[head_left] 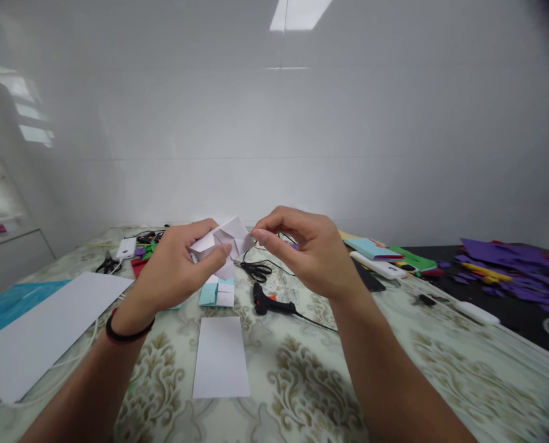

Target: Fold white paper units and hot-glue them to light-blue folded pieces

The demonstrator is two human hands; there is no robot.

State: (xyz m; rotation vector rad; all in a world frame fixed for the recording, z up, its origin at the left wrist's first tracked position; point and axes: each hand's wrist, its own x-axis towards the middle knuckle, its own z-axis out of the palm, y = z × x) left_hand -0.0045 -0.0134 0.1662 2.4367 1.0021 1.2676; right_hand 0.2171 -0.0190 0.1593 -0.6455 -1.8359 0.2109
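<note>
Raised over the table, a folded piece of white paper (237, 232) with several creased flaps is gripped by my left hand (177, 261), its thumb pressed on the front. My right hand (304, 246) pinches the paper's right corner between thumb and forefinger. Below lies a folded light-blue and white paper piece (217, 293). Nearer to me a blank white paper rectangle (221, 358) lies flat on the patterned tablecloth. A black glue gun (272, 303) rests on its side between my forearms, and black-handled scissors (257, 271) lie just behind it.
Large white sheets (66, 326) and a blue packet (16, 301) lie at left. To the right are a white power strip (378, 264), a light-blue paper stack (373, 249), and purple scraps (509, 264) on a black surface. Cords cross the table; a white wall (274, 123) stands behind.
</note>
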